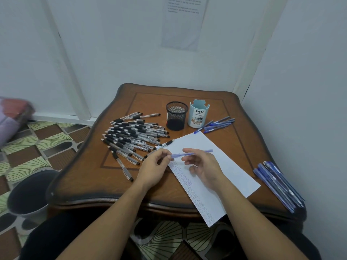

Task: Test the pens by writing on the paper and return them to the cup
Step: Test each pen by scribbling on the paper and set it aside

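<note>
A blue pen lies crosswise above the white paper, held between both hands. My left hand pinches its left end. My right hand holds its middle with thumb and forefinger. The paper's left margin carries rows of blue scribbles. A black mesh cup and a pale blue desk-organizer cup stand at the back of the wooden table.
Several black-grip pens lie heaped left of the mesh cup. Several blue pens lie right of the pale blue cup, and another bunch lies at the table's right edge. A dark bin stands on the floor at left.
</note>
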The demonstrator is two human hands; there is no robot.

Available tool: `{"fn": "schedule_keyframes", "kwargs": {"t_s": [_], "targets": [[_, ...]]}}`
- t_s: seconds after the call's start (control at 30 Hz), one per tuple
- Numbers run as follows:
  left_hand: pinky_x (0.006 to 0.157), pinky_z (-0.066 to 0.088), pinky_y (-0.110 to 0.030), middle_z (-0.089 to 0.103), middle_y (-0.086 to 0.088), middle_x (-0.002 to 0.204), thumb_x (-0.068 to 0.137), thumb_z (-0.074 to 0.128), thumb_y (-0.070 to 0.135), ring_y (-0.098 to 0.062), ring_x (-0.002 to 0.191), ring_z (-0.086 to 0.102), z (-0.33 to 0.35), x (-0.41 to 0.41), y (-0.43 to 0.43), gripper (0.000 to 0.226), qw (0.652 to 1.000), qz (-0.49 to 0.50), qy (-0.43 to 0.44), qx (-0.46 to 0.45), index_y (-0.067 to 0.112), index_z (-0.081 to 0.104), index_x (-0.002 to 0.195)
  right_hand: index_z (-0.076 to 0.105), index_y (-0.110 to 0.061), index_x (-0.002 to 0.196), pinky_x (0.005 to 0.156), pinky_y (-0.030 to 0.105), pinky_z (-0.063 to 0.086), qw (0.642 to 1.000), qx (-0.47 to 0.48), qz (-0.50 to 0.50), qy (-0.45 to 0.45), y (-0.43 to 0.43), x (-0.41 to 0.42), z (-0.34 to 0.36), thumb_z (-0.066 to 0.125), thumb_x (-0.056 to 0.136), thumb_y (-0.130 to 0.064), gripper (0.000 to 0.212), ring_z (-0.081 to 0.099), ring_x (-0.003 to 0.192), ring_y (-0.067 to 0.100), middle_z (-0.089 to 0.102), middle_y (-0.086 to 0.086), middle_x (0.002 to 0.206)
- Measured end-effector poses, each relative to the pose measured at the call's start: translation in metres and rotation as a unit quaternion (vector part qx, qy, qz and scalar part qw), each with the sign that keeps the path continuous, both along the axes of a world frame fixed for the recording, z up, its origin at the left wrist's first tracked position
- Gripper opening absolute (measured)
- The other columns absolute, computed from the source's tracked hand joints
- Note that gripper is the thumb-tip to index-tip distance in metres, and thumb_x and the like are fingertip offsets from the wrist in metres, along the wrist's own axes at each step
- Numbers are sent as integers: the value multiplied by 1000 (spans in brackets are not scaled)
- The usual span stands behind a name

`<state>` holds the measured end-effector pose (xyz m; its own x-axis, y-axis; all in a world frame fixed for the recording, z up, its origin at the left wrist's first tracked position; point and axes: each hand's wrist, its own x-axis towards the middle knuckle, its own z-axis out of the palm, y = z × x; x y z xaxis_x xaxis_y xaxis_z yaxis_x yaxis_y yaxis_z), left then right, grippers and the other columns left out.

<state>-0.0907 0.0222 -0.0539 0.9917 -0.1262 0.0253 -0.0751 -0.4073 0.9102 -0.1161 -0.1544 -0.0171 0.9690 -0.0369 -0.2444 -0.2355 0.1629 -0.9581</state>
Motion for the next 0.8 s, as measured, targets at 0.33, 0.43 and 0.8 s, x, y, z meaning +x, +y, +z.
{"fn": "schedule_keyframes", "kwargs": {"t_s": [0.33,0.43,0.8], "targets": [[86,47,-33,72,9,80,99,53,28,-9,88,61,1,2,1,18,999,12,11,-37,29,68,90,73,-27,109,52,20,41,989,-108,100,-21,-5,2,0,43,105,-27,30,55,75,13,66,6,95],[89,48,-37,72,14,82,99,53,30,-6,92,60,0,2,-1,17,1000,6,12,-14,31,67,89,70,-26,105,52,20,42,984,-152,87,-41,-11,3,2,51,102,-18,21,55,73,13,64,5,89],[86,48,-33,70,16,83,96,55,39,-3,92,60,1,0,-3,17,999,7,13,36,33,68,87,64,-27,127,92,25,42,732,-637,203,-134,-27,7,6,57,99,-24,29,53,106,13,66,-1,120]]}}
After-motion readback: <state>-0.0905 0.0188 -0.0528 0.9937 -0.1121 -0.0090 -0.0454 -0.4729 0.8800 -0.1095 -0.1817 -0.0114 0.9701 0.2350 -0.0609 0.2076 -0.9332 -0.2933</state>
